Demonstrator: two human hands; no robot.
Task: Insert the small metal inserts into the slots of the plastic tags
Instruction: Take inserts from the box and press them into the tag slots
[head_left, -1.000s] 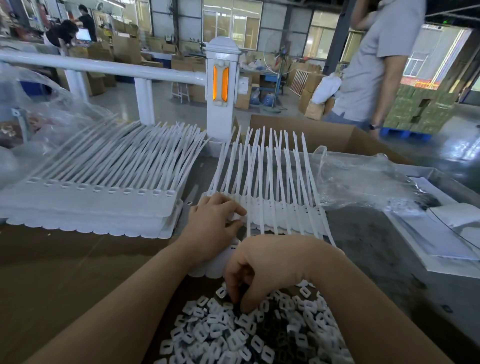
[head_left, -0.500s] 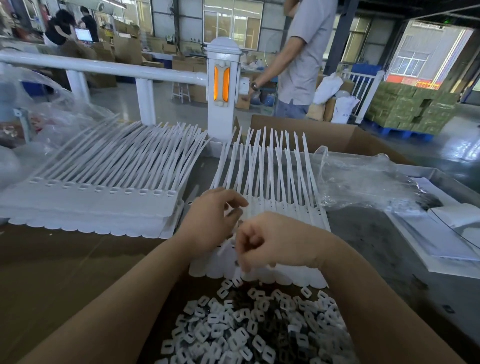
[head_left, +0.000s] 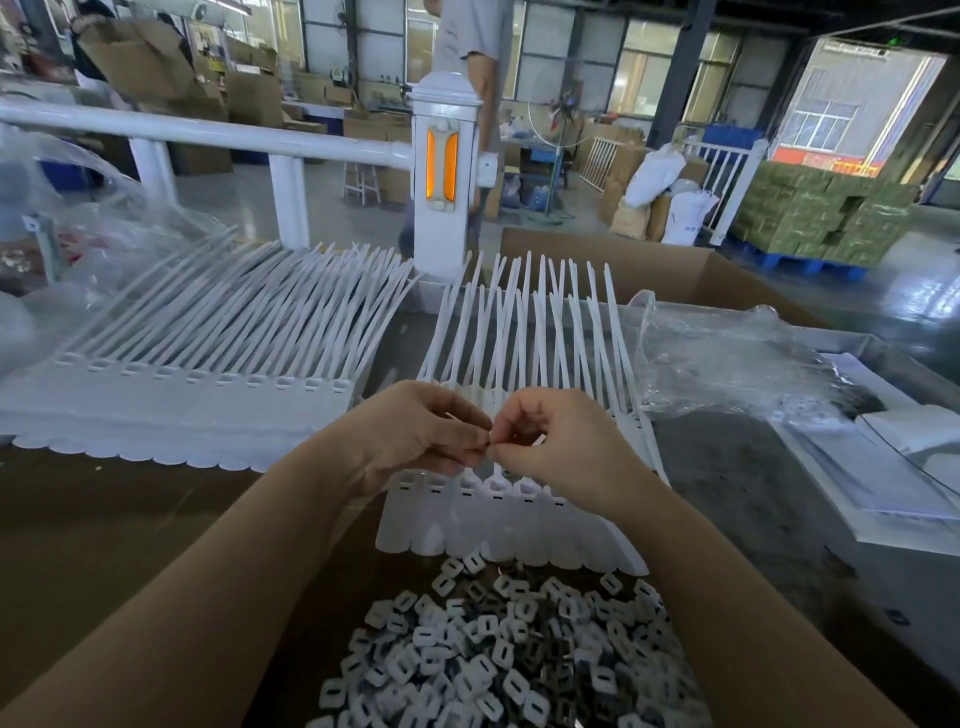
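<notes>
A strip of white plastic tags (head_left: 511, 525) with long tails lies in front of me, its slots in a row just under my hands. My left hand (head_left: 415, 434) and my right hand (head_left: 558, 444) meet fingertip to fingertip above that row. Between them they pinch a small insert (head_left: 488, 444), mostly hidden by the fingers. A heap of small metal inserts (head_left: 498, 660), white and grey squares with slots, lies on the table close to me.
A larger stack of tag strips (head_left: 182, 384) lies to the left. Crumpled clear plastic (head_left: 727, 358) and white sheets (head_left: 893, 467) sit to the right, an open cardboard box (head_left: 654, 265) behind. A white rail post (head_left: 444, 176) stands beyond the table; a person walks past it.
My right hand rose from the insert heap and came up to meet my left hand above the tag slots. The person in the background walked to the left.
</notes>
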